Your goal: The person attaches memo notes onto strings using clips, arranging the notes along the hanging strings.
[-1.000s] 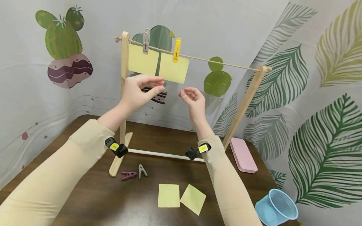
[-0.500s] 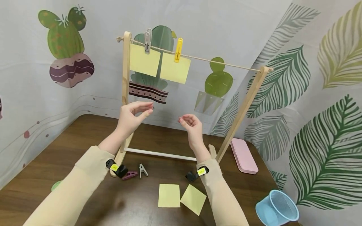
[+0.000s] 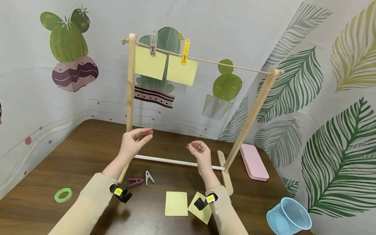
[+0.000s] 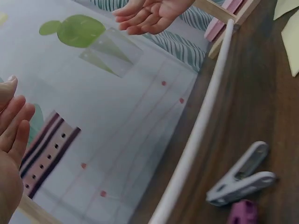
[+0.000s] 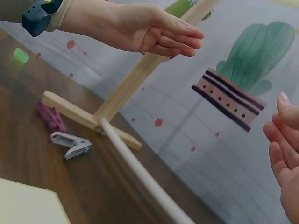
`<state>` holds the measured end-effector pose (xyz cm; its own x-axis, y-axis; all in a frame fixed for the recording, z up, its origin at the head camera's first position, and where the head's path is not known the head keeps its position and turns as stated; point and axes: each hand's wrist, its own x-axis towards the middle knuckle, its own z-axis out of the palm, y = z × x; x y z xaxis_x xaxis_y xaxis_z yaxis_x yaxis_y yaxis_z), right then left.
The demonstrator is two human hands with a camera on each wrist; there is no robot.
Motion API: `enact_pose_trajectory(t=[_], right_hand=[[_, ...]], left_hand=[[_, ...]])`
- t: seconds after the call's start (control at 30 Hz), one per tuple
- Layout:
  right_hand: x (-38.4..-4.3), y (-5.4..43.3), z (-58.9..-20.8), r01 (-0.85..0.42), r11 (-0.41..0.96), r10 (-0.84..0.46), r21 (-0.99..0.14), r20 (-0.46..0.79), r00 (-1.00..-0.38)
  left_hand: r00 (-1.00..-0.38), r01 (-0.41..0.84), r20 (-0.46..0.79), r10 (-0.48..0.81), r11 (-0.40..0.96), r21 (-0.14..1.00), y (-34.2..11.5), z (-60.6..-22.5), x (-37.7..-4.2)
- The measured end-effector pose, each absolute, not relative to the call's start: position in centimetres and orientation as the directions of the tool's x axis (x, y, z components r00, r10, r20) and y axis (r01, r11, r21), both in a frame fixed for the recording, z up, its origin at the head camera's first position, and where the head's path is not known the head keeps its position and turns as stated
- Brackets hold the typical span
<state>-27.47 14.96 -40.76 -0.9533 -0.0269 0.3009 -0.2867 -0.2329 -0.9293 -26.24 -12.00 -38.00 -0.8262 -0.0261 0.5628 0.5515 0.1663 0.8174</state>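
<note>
Two yellow paper sheets hang from a rope (image 3: 229, 66) strung between two wooden posts. A grey clothespin (image 3: 152, 44) pins the left sheet (image 3: 149, 63), and a yellow clothespin (image 3: 185, 52) pins the right sheet (image 3: 181, 71). Below them, my left hand (image 3: 133, 142) hovers by the left post with fingers loosely bent and nothing held. My right hand (image 3: 201, 155) floats above the white crossbar (image 3: 173, 161), likewise holding nothing. On the table lie a purple clothespin (image 3: 135, 182), a white-grey clothespin (image 4: 240, 175) and two yellow sheets, one square-on (image 3: 176, 204) and one turned (image 3: 200, 209), partly covered by the wrist camera.
The rack's right post (image 3: 252, 117) leans outward on a wooden foot (image 3: 225, 173). A pink case (image 3: 254, 162) lies right of it. At the front right stands a blue mesh basket (image 3: 276, 218); a green ring (image 3: 63, 195) lies at the left.
Both hands have moved down from just under the hanging sheets to near crossbar height. The green ring has come into view beside the left sleeve. The hanging sheets keep their place.
</note>
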Motion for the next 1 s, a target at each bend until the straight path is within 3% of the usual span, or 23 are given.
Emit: enact_pose_trajectory(t=[0.2, 0.57, 1.0], right_hand=[[-26.6, 15.0, -42.4, -0.227, -0.199, -0.06, -0.953, 0.243, -0.968], [-25.4, 15.7, -43.8, -0.223, 0.018, -0.201, -0.975, 0.215, -0.956], [-24.7, 15.8, -45.2, -0.197, 0.069, -0.315, -0.978, 0.166, -0.935]], left_hand=[[-0.841, 0.53, 0.541, -0.004, 0.199, 0.825, -12.3, -40.7, -26.2], [-0.885, 0.46, 0.462, 0.06, 0.269, 0.846, -12.4, -42.8, -25.0], [-0.899, 0.436, 0.4, 0.181, 0.277, 0.856, -13.4, -45.1, -25.2]])
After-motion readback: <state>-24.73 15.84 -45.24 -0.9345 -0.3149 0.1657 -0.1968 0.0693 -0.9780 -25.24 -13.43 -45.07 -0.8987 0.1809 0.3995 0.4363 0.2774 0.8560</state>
